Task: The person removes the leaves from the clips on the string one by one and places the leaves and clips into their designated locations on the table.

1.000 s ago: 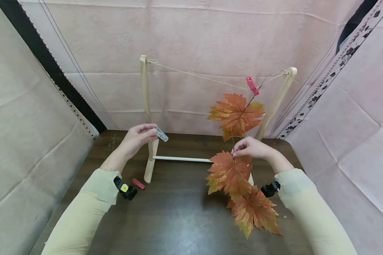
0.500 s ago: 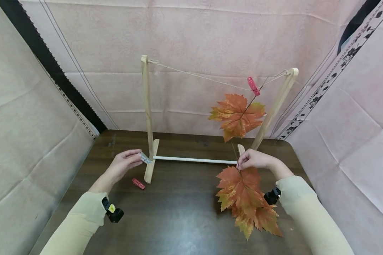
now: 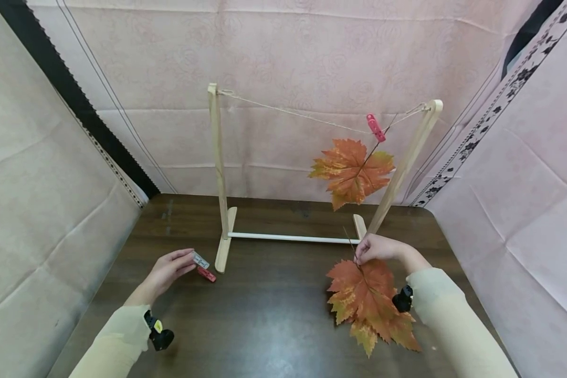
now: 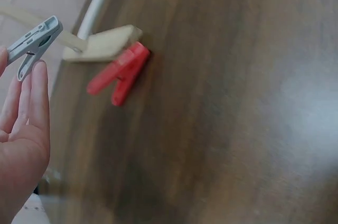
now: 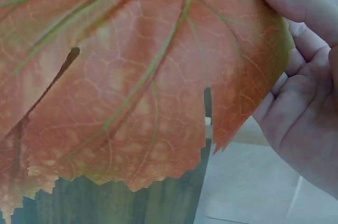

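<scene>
My left hand (image 3: 170,272) pinches a pale blue-grey clothespin (image 4: 38,42) between thumb and fingers, low over the table. Just beyond it a red clothespin (image 4: 122,71) lies on the wood. In my right hand (image 3: 380,248) the thin stem of an orange maple leaf (image 3: 361,289) is pinched; the leaf hangs below my fingers, filling much of the right wrist view. Another orange leaf (image 3: 392,331) lies partly hidden beneath it. Higher up, a pink clothespin (image 3: 375,128) fastens a third leaf (image 3: 353,173) to a string (image 3: 293,112).
The string runs between two wooden posts, the left post (image 3: 218,163) and the right post (image 3: 406,163). A white rod (image 3: 290,238) joins their feet on the dark wooden table (image 3: 255,315). Pale cloth (image 3: 283,52) surrounds the back and sides.
My left hand has come down and left with the pale clothespin, close to the red one. My right hand has lowered the held leaf toward the leaf on the table.
</scene>
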Motion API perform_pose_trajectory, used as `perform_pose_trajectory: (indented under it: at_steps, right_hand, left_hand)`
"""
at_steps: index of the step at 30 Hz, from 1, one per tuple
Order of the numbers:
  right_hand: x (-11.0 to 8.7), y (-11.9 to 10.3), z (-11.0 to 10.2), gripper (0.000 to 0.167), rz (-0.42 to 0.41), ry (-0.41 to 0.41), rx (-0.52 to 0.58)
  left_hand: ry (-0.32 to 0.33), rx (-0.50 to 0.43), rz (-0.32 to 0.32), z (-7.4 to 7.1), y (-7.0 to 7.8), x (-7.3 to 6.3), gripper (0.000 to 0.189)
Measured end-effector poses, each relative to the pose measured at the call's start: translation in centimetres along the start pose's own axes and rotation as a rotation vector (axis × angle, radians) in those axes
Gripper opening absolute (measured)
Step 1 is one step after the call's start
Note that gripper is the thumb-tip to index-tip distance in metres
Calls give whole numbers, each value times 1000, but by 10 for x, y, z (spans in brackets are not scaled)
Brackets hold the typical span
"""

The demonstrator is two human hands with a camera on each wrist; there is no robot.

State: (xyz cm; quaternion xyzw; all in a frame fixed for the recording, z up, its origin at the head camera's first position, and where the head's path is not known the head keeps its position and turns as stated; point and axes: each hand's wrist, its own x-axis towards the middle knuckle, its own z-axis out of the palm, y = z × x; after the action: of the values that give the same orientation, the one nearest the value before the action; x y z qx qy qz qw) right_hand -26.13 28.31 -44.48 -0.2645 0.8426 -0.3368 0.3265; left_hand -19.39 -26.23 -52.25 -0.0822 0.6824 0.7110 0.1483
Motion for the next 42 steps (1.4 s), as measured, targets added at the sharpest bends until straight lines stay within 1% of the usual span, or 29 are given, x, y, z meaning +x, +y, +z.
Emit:
perform_pose_trajectory:
  at_steps: [5,9,15,16,19,21,24,28,35,39,42]
  right_hand:
    - [1,12,5,12,30,-6,13]
    - [2,22,8,12,17,-6,16]
    - [2,36,15,13,21,-2,53]
    - [3,38,16,14,23,0,60]
    - [4,43,21,14,24,17,76]
    - [5,47,23,14,26,33,71]
    - [4,50,25,14,29,59,50]
    - [3,52,25,13,43,92,27]
    - [3,51,25,13,66,112,51]
    - [4,52,27,13,73,121,62]
    - [5,53,28,15,77,130,71]
  left_hand:
    - [-18,-41,-36,-6,-16,-1,67]
    - [-18,-81,-68,-7,-28,-2,64]
    - [-44,-103,-101,-7,-45,-1,61]
    - [-41,-106,-106,-7,-48,-1,60]
    - [-48,-98,-105,-7,-53,-1,58]
    - [-31,-100,-103,-7,-55,-1,57]
    - [-26,-86,-91,-5,-54,-1,57]
    - [17,-60,-101,-2,-51,-1,58]
    - [124,-8,-130,6,-45,-2,58]
    - [152,16,-149,9,-42,-3,55]
    - [165,29,-142,10,-41,-3,55]
